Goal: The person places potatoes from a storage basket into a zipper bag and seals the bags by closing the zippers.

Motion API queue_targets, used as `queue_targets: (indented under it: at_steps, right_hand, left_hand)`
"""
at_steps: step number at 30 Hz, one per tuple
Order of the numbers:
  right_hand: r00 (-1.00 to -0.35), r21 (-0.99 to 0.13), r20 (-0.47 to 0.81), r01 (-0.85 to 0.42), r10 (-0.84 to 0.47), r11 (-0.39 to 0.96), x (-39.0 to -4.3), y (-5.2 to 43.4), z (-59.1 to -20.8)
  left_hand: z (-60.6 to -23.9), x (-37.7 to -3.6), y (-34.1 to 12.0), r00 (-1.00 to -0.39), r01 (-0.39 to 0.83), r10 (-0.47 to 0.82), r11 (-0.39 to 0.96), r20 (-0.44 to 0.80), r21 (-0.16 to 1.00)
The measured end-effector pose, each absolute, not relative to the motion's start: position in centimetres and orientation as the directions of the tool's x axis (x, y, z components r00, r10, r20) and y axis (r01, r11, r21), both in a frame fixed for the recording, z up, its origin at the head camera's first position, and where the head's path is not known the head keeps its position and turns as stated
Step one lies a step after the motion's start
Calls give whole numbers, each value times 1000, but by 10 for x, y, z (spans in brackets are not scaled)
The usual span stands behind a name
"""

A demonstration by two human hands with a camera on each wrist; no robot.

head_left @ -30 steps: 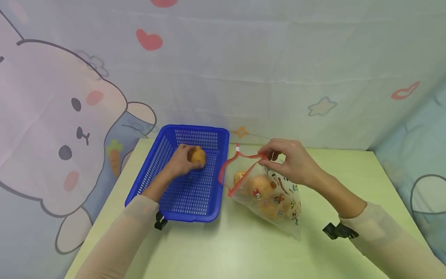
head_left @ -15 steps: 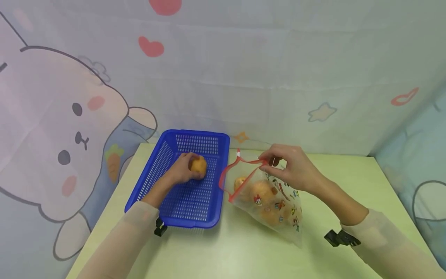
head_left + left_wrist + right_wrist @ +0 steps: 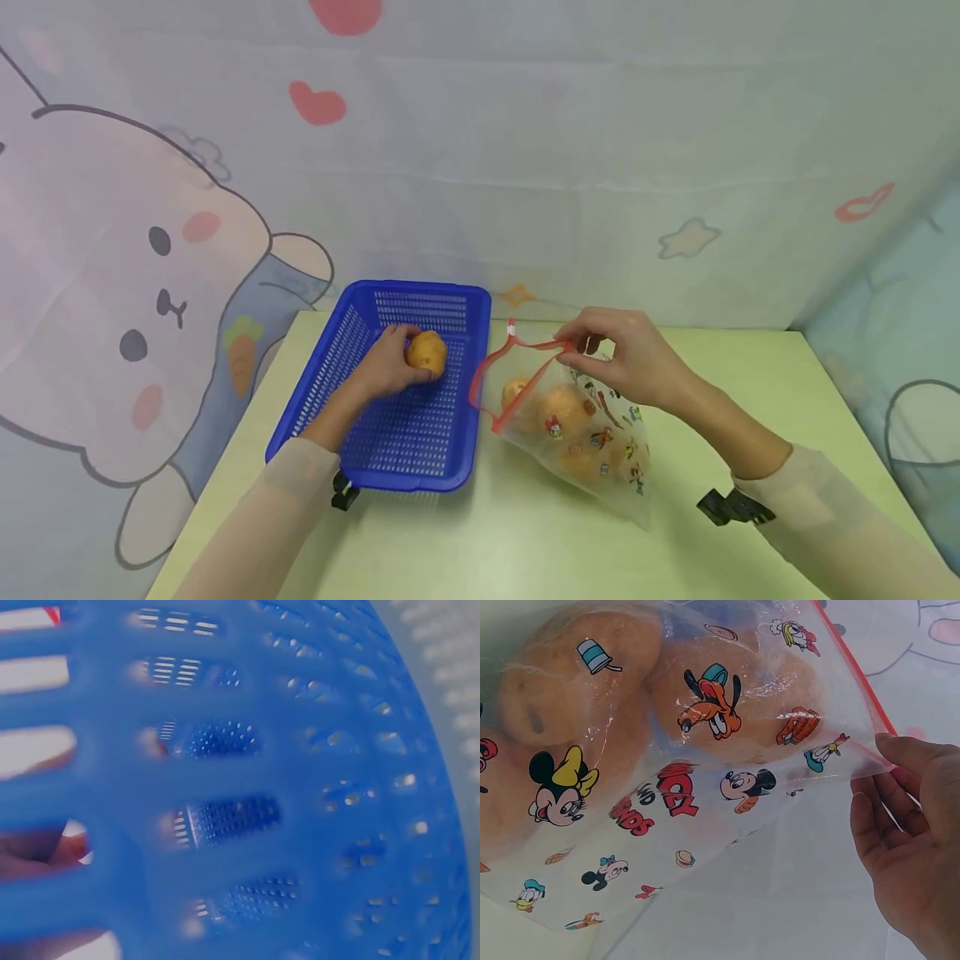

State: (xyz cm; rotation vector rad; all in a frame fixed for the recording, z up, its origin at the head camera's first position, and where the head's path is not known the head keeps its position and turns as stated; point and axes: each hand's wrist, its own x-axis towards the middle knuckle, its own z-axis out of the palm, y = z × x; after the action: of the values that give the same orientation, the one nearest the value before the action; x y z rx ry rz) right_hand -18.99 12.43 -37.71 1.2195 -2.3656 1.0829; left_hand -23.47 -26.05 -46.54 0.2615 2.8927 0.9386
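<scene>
A pale green table [image 3: 525, 533] fills the lower half of the head view, with a cartoon rabbit backdrop [image 3: 135, 300] behind it at the left. Left of centre sits a blue slotted basket [image 3: 352, 333], and right of centre lies a clear zip bag [image 3: 600, 450] printed with cartoon figures, its red-edged mouth standing open toward the basket. The left hand [image 3: 386, 367] is inside the basket near its far end, fingers curled round one potato [image 3: 427, 352] that sits low against the basket floor; whether it already rests there I cannot tell. The right hand [image 3: 626, 350] pinches the upper lip of the bag between thumb and fingertips, holding the mouth up. Through the plastic in the right wrist view, several more potatoes in the bag [image 3: 727, 697] show as rounded tan shapes. Judging by this, the work looks barely begun: the held potato is the only one in the basket, and the rest remain bagged. The left wrist view shows only blurred blue mesh
</scene>
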Motion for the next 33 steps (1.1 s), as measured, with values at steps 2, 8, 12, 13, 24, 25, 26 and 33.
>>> queue_targets:
  at_steps: [2, 8, 12, 13, 24, 25, 26, 33]
  right_hand:
    - [-614, -500, 527, -783, -588, 370, -191, 126, -375]
    - [-621, -510, 521, -777, -586, 369, -190, 125, -375]
    - [-618, -513, 522, -778, -587, 363, -191, 126, -374]
    - [-618, -513, 523, -778, -587, 362, -191, 126, -373]
    - [-626, -511, 520, -773, -581, 376, -189, 130, -372]
    - [-627, -510, 521, -773, -580, 377, -189, 130, -372]
    - [-625, -509, 522, -774, -580, 376, -189, 130, -372]
    - [-626, -515, 524, -773, -578, 371, -189, 128, -371]
  left_hand:
    - [-461, -234, -259, -982, 145, 187, 780, -6, 609]
    - [-446, -223, -256, -984, 156, 171, 699, 49, 698]
    - [-430, -212, -250, -980, 183, 183, 647, 82, 741]
    - [-426, -209, -248, -977, 194, 193, 632, 90, 750]
    - [-383, -166, -210, -892, 322, 439, 452, 106, 832]
    - [-381, -163, -208, -878, 336, 466, 439, 108, 833]
    - [-380, -161, -205, -867, 346, 487, 432, 107, 833]
    - [-385, -159, -191, -824, 347, 563, 401, 71, 848]
